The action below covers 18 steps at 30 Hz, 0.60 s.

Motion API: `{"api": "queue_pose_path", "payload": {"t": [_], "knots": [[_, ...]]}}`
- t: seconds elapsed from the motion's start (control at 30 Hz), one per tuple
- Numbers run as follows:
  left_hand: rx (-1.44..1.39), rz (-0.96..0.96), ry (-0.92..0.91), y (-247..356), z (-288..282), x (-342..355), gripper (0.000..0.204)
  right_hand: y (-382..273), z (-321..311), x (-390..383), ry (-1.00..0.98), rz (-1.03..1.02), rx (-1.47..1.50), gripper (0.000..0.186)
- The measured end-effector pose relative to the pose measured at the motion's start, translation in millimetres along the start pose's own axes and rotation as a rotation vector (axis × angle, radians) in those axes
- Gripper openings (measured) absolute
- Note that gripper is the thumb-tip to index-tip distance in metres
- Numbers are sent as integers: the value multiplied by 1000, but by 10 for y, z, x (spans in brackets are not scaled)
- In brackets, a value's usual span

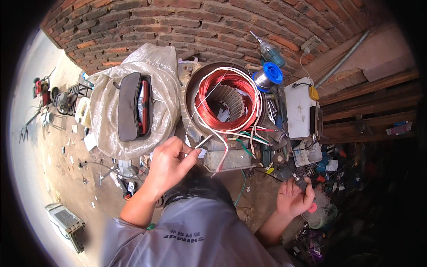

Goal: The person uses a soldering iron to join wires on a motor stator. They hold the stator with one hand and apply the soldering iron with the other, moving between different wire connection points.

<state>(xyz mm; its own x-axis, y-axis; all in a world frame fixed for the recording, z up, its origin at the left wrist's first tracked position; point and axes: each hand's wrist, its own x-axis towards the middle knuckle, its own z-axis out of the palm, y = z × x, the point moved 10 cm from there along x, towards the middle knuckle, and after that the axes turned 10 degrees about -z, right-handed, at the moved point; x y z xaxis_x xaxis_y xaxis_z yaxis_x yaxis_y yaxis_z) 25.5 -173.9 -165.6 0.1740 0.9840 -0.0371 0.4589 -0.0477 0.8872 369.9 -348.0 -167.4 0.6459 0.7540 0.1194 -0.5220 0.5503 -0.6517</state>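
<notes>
My left hand [171, 168] is closed in a pinch just in front of the motor stator [192, 118]. Its fingertips are beside a white sleeved lead [216, 133] and a short dark sleeve [203, 141]; what they grip is too small to make out. Red enamelled copper windings [205, 110], bound with white sleeving, fill the stator. A thin silvery wire [191, 117] loops down across its left side toward that hand. Lower right, my right hand [291, 199] is closed around a dark-handled tool [301, 182] with a metal neck.
Left of the stator, an open grey case [130, 107] lies on a plastic sack [104, 131]. A blue spool of solder wire [269, 76] and a cordless drill [270, 52] are behind right. A white box [297, 110] and a fan [318, 209] are at right; a brick wall [178, 26] stands behind.
</notes>
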Motion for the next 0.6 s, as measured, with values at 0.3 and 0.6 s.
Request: {"api": "queue_pose_path", "payload": {"t": [0.3,0.6], "knots": [[314,274,145,312,-48,-168,19,-97,-97,-751,45,-95,4,32],[338,671,200,354,-14,-215,17,159,-135,-1333,19,4,51,31]]}}
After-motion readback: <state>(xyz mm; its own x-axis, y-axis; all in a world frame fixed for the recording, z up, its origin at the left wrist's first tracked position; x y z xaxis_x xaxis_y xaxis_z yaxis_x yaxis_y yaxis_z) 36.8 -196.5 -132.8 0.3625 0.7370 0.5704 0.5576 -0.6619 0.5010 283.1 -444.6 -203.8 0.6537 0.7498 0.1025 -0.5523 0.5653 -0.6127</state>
